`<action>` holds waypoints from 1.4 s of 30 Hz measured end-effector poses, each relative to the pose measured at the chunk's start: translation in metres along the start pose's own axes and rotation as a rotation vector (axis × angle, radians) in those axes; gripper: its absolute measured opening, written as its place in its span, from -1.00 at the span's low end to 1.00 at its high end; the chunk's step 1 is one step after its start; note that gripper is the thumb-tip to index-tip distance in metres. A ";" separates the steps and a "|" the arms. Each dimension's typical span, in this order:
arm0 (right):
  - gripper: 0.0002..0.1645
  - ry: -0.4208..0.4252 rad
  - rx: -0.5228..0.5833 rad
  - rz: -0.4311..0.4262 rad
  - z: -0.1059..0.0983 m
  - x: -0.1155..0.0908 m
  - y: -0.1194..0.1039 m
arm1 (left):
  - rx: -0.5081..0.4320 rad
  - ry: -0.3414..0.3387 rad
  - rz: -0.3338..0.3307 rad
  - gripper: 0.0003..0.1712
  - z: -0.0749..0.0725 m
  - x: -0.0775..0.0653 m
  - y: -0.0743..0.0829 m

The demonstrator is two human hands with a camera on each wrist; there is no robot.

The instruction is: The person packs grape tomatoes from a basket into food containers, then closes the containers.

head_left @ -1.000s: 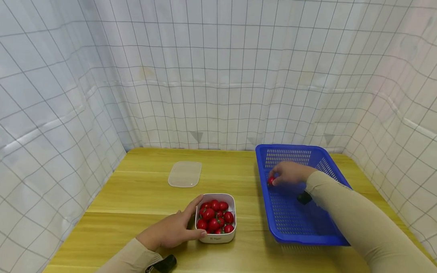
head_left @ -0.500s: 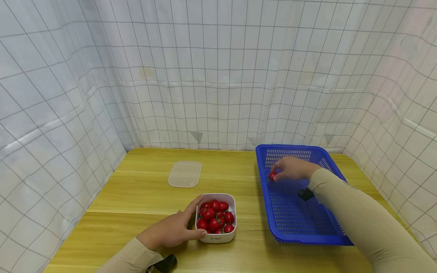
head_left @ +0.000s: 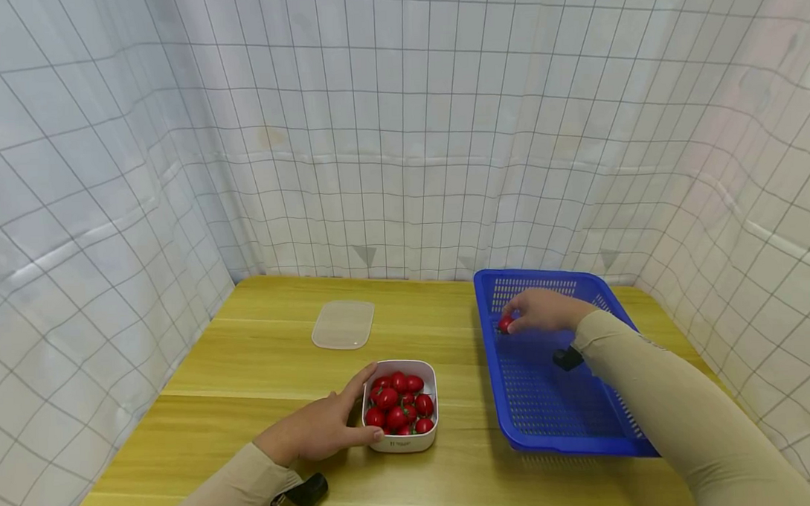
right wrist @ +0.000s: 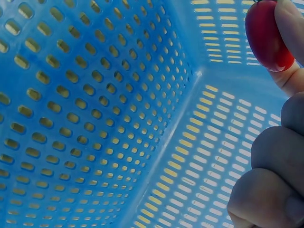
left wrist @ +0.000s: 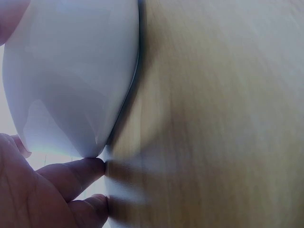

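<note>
In the head view my left hand [head_left: 317, 429] holds the left side of a square white container [head_left: 405, 444], thumb at the near corner and fingers at the far one. Several red cherry tomatoes [head_left: 386, 398] with green tops fill it. The left wrist view has the container's smooth white wall [left wrist: 76, 71] between thumb and fingers. Over at the right, my right hand [head_left: 548, 310] is inside a blue perforated basket [head_left: 496, 399], pinching one cherry tomato [head_left: 506, 323] near the left wall. That tomato [right wrist: 267, 38] shows close up between thumb and finger in the right wrist view.
A clear flat lid [head_left: 343, 325] lies on the wooden table [head_left: 248, 363] behind the container. White grid-patterned curtains [head_left: 402, 171] hang along the back and both sides. The basket stands close to the table's right side.
My right hand has lifted slightly, with the cherry tomato pinched in it. The left hand and the container stay where they were.
</note>
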State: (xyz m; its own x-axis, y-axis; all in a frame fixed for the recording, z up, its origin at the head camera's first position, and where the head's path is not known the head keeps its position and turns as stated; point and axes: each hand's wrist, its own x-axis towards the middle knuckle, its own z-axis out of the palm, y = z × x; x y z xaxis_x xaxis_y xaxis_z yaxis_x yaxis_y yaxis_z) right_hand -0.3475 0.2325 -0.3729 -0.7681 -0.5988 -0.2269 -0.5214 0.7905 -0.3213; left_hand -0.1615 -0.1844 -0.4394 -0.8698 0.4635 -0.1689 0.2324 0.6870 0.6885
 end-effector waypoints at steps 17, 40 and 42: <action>-0.74 0.047 0.022 -0.019 -0.011 -0.005 -0.001 | 0.013 0.004 -0.004 0.22 -0.001 -0.001 0.002; -0.81 0.090 0.078 -0.101 -0.041 -0.015 -0.055 | 0.012 -0.002 -0.020 0.22 -0.001 -0.001 0.004; -0.78 0.079 0.061 -0.144 -0.042 -0.015 -0.070 | 0.009 0.001 -0.022 0.21 -0.001 -0.001 0.004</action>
State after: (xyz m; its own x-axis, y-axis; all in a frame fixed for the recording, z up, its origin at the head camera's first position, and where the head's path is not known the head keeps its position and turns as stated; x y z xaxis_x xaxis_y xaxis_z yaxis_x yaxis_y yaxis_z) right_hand -0.3147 0.1917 -0.3083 -0.7153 -0.6912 -0.1028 -0.6061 0.6869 -0.4011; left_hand -0.1601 -0.1826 -0.4358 -0.8750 0.4480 -0.1833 0.2174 0.7020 0.6781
